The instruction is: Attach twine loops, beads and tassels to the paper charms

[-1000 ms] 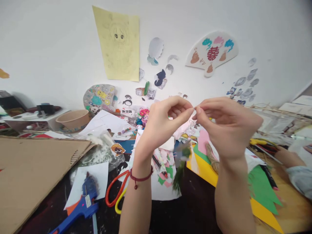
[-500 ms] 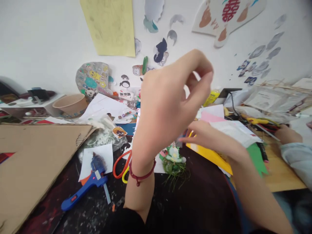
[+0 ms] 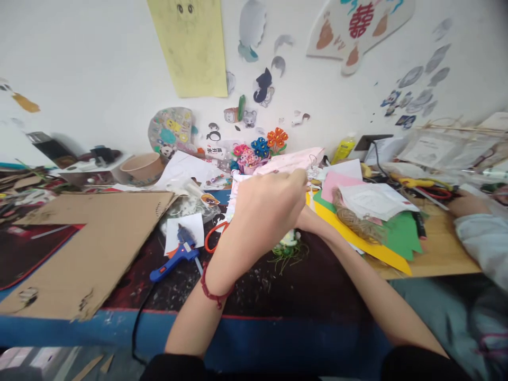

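My left hand (image 3: pixel 268 209), with a red cord bracelet on its wrist, is raised over the table with its fingers curled closed. Whatever lies in its fingers is hidden from me. Close behind it is my right hand (image 3: pixel 307 218); its fingers are covered by the left one. Below the hands, a small decoration with green grass-like strands (image 3: pixel 289 253) lies on the dark table mat (image 3: pixel 254 293). To the left, a blue glue gun (image 3: pixel 174 263) rests with its nozzle over white paper (image 3: pixel 195 224). An orange scissors handle (image 3: pixel 208 241) shows beside my left forearm.
A large cardboard sheet (image 3: pixel 123 233) covers the left side. At right lie green paper (image 3: pixel 399 238), yellow paper (image 3: pixel 333 225) and a twine bundle (image 3: pixel 357 219). Beaded flowers (image 3: pixel 260 148) stand near the wall. Another person's sleeve (image 3: pixel 478 241) reaches in from the right.
My left hand has come down and away from the camera, and its ring-shaped pinch has closed up. The hands now overlap. The view has shifted, showing the table's front edge.
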Available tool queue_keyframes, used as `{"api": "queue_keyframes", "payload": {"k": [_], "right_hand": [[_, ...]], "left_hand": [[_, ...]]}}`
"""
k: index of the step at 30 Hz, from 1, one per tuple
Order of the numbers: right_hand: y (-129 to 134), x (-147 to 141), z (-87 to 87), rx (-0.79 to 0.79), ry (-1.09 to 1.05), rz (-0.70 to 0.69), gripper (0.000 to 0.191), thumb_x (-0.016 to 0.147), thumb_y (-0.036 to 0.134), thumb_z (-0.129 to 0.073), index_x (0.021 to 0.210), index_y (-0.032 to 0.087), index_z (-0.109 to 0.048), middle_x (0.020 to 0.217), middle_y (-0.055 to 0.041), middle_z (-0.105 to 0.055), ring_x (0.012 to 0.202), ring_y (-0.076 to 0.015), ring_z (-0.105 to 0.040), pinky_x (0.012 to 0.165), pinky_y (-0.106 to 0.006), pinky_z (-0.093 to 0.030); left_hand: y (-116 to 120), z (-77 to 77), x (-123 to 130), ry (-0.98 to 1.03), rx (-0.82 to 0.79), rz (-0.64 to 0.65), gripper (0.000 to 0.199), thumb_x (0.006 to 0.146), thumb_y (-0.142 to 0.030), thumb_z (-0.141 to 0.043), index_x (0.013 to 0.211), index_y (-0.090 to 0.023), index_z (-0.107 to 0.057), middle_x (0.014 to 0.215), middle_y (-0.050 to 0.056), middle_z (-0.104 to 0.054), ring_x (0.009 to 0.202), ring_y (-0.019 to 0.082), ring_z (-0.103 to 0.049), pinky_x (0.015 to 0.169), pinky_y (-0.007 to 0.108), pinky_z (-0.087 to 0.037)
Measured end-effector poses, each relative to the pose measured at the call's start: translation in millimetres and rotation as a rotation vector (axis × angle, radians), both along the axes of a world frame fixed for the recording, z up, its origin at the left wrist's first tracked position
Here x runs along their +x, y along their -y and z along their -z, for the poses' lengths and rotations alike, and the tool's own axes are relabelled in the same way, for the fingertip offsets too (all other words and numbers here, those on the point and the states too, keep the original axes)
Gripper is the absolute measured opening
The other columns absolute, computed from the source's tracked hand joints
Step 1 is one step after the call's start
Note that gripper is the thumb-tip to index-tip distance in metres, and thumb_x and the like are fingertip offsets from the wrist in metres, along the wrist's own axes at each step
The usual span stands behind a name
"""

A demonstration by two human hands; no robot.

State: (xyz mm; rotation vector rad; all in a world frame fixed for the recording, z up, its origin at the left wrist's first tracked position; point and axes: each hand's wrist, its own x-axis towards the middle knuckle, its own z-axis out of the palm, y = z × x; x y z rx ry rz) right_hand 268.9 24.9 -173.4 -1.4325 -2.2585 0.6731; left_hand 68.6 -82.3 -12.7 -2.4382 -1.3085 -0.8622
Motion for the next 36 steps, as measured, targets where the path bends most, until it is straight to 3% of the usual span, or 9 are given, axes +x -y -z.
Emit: {"api": "queue_keyframes", "payload": {"k": [4,8,12,18,22,26,29,31,36], "right_hand": [[-4.1,7.0,-2.1,-0.133,0.055,0.018,0.038,0.097,0.038,-0.065,0.128,0.016,-0.062,0.128,-0.0099,-0.065,0.109,-0.0236,-0.067,0.091,-0.044,-0.059],[9.5,11.4,-9.0,-0.091,0.012,0.073,0.036,0.098,0.038,-0.064,0.127,0.017,-0.063,0.126,-0.0101,-0.066,0.107,-0.0221,-0.067,0.091,-0.044,-0.059],[29.1,14.8,-16.5,0.013,-0.095,0.102,0.03,0.097,0.039,-0.064,0.114,0.015,-0.067,0.112,-0.0077,-0.07,0.099,-0.0193,-0.069,0.088,-0.041,-0.059],[42.6,18.7,-21.3,0.117,-0.253,0.182,0.029,0.092,0.042,-0.061,0.097,0.016,-0.073,0.099,-0.0091,-0.077,0.084,-0.0201,-0.07,0.076,-0.034,-0.055],[51.1,12.2,-37.2,0.126,-0.311,0.131,0.033,0.093,0.045,-0.061,0.107,0.018,-0.073,0.111,-0.0104,-0.077,0.097,-0.0231,-0.071,0.088,-0.038,-0.055],[50.5,-8.3,-72.8,0.094,-0.323,-0.044,0.044,0.081,0.046,-0.079,0.118,0.025,-0.072,0.121,-0.0058,-0.076,0.112,-0.0245,-0.069,0.097,-0.036,-0.052],[39.6,-26.4,-107.9,0.241,-0.313,-0.023,0.026,0.082,0.047,-0.078,0.088,0.021,-0.077,0.088,-0.0035,-0.078,0.084,-0.021,-0.071,0.078,-0.032,-0.052],[30.8,-36.6,-130.9,0.283,-0.399,-0.036,0.026,0.078,0.046,-0.082,0.083,0.021,-0.077,0.082,-0.0021,-0.077,0.079,-0.0195,-0.069,0.073,-0.031,-0.051],[14.5,-53.1,-167.7,0.261,-0.518,-0.14,0.02,0.074,0.042,-0.086,0.084,0.026,-0.08,0.085,0.0004,-0.077,0.078,-0.0179,-0.068,0.068,-0.03,-0.05]], "left_hand": [[-1.0,64.7,-9.8,-0.072,-0.304,-0.109,0.028,0.105,-0.029,-0.041,0.101,-0.019,-0.066,0.091,0.006,-0.076,0.083,0.021,-0.071,0.066,0.031,-0.041],[-0.4,130.3,3.0,-0.12,-0.411,-0.113,0.025,0.099,-0.038,-0.059,0.101,-0.015,-0.069,0.097,0.009,-0.075,0.089,0.024,-0.071,0.071,0.031,-0.047],[4.6,155.3,27.5,-0.133,-0.433,-0.113,0.042,0.092,-0.048,-0.068,0.106,-0.007,-0.069,0.109,0.019,-0.07,0.108,0.034,-0.066,0.085,0.04,-0.052],[3.5,151.5,39.0,-0.076,-0.461,-0.049,0.022,0.095,-0.011,-0.051,0.097,-0.008,-0.072,0.1,0.021,-0.073,0.109,0.035,-0.065,0.089,0.043,-0.049],[-8.9,138.7,17.5,0.086,-0.521,-0.068,0.026,0.099,-0.018,-0.048,0.092,-0.014,-0.073,0.089,0.014,-0.075,0.092,0.028,-0.069,0.075,0.035,-0.047],[-22.4,105.1,-10.7,0.293,-0.601,-0.019,0.032,0.103,-0.029,-0.047,0.086,-0.018,-0.072,0.08,0.005,-0.076,0.072,0.018,-0.068,0.066,0.029,-0.044],[-28.2,75.5,-26.3,0.447,-0.602,0.052,0.032,0.104,-0.031,-0.047,0.087,-0.02,-0.071,0.082,0.0,-0.077,0.076,0.014,-0.068,0.071,0.025,-0.047],[-29.8,60.4,-34.0,0.686,-0.564,0.121,0.021,0.1,-0.028,-0.054,0.088,-0.019,-0.07,0.083,0.001,-0.077,0.076,0.014,-0.066,0.072,0.026,-0.046],[-30.2,46.8,-47.9,0.951,-0.496,0.174,0.008,0.093,-0.028,-0.066,0.096,-0.021,-0.068,0.085,0.001,-0.072,0.078,0.016,-0.066,0.073,0.029,-0.05]]}}
